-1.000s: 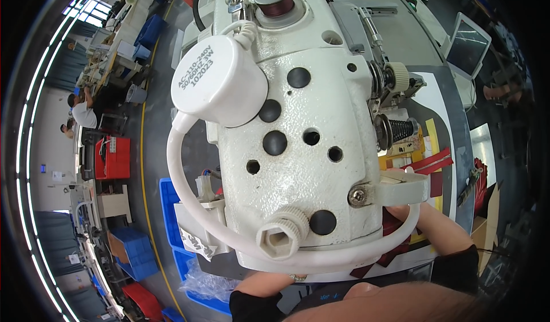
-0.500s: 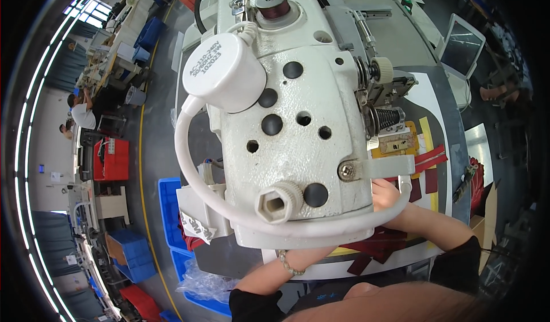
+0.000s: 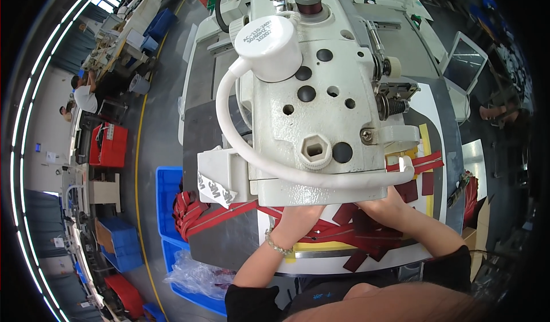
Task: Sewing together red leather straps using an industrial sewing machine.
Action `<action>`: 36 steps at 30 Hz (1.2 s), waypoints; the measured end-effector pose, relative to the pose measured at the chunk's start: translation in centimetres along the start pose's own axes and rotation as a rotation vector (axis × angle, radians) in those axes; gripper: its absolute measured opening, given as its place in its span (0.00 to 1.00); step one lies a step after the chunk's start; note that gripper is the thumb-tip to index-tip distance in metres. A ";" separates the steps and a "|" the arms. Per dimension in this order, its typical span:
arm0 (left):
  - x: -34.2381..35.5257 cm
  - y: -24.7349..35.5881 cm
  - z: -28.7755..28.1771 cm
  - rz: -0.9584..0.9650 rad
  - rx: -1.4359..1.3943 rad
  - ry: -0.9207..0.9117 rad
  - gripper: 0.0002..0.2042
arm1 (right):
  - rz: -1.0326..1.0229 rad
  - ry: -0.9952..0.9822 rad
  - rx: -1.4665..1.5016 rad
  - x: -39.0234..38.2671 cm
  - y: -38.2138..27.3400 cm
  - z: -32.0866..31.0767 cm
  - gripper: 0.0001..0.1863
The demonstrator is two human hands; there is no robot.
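Observation:
A white sewing machine head (image 3: 275,116), carrying a bobbin of dark red thread (image 3: 309,3), stands over both my hands. My left hand (image 3: 302,219), with a beaded bracelet on the wrist, reaches under its near end, fingers hidden. My right hand (image 3: 382,206) reaches under the same end from the right, and its fingers are hidden too. Beside my left hand a red zipper tape (image 3: 223,214) runs leftward to a bunched pile at the table edge. Dark red fabric pieces (image 3: 372,230) lie between my forearms. Another stretch of red zipper (image 3: 428,162) shows right of the machine.
A thick white cable (image 3: 229,127) curves around the machine's front. Blue bins (image 3: 168,207) stand at the left table edge, with clear plastic wrap (image 3: 197,276) in the nearer one. A tablet-like screen (image 3: 463,61) stands at right. A co-worker (image 3: 86,97) sits far left.
The view has shifted, so the machine sits higher and further right. More of my left hand and the zipper tape on the left now show. My right hand is nearer the machine's front end.

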State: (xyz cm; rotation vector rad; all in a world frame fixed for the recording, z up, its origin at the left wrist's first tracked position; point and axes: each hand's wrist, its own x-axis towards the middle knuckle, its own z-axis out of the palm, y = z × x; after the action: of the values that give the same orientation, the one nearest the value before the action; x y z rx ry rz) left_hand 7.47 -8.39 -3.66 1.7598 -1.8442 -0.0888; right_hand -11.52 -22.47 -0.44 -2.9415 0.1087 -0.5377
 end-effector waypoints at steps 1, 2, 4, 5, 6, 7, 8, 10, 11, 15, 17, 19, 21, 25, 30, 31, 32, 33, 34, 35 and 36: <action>0.1 -0.1 0.0 0.063 0.037 -0.002 0.12 | -0.002 0.021 -0.005 0.1 0.0 0.0 0.13; 0.2 0.0 -0.1 0.060 0.037 0.001 0.12 | -0.004 0.043 -0.010 0.1 0.1 -0.1 0.12; 0.4 0.3 -0.5 0.102 0.122 0.002 0.11 | 0.002 0.041 0.011 0.1 0.0 0.0 0.12; 0.4 0.1 -0.5 0.101 0.122 0.003 0.11 | 0.012 0.041 0.032 0.2 0.1 0.1 0.12; 0.3 0.0 -0.5 0.115 0.143 -0.030 0.11 | 0.010 0.040 0.033 0.2 0.0 0.1 0.12; 0.2 -0.1 -0.6 0.131 0.164 -0.062 0.10 | 0.009 0.046 0.043 0.2 0.0 0.1 0.12; 0.2 -0.2 -0.7 0.131 0.165 -0.061 0.10 | 0.007 0.052 0.052 0.2 -0.1 0.1 0.12; 0.1 -0.2 -0.6 0.143 0.196 -0.090 0.09 | 0.003 0.049 0.050 0.2 0.0 0.1 0.12; 0.2 -0.1 -0.6 0.143 0.194 -0.092 0.09 | -0.003 0.048 0.047 0.2 0.1 0.0 0.13; 0.4 -0.3 -0.6 0.175 0.205 -0.071 0.09 | 0.009 0.052 0.051 0.2 0.0 -0.1 0.13; 0.6 -0.4 -0.7 0.198 0.209 -0.074 0.09 | 0.000 0.061 0.056 0.1 0.0 0.0 0.12; 0.8 -0.6 -0.8 0.195 0.153 -0.076 0.09 | -0.001 0.062 0.050 0.2 0.0 0.0 0.12; 0.8 -0.8 -0.8 0.196 0.141 -0.074 0.10 | -0.002 0.062 0.043 0.3 -0.1 0.0 0.12; 1.5 -0.8 -1.3 0.183 0.063 -0.094 0.12 | 0.008 0.049 0.047 0.2 -0.1 -0.1 0.12; 1.9 -1.0 -1.2 0.140 -0.031 -0.130 0.12 | 0.020 0.056 0.050 0.2 -0.1 0.0 0.12; 1.9 -1.1 -1.2 0.161 -0.013 -0.140 0.11 | 0.024 0.065 0.055 0.2 -0.2 0.0 0.12; 2.0 -1.2 -1.2 0.163 -0.016 -0.141 0.11 | 0.028 0.074 0.060 0.2 -0.2 0.0 0.13; 2.1 -1.4 -1.2 0.171 -0.022 -0.162 0.11 | 0.028 0.074 0.061 0.2 -0.3 0.0 0.13; 2.1 -1.5 -1.3 0.179 -0.029 -0.183 0.11 | 0.030 0.071 0.050 0.2 -0.3 0.0 0.13; 2.1 -1.6 -1.3 0.178 -0.030 -0.184 0.11 | 0.032 0.069 0.039 0.2 -0.4 0.0 0.13; 2.2 -1.8 -1.3 0.202 -0.005 -0.212 0.12 | 0.034 0.069 0.037 0.2 -0.3 0.0 0.13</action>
State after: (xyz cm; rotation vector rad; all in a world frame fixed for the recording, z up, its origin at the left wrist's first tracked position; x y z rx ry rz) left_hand 9.70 -10.24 -2.59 1.6020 -2.1608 -0.2086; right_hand -11.34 -22.14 -0.35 -2.8804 0.1548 -0.6287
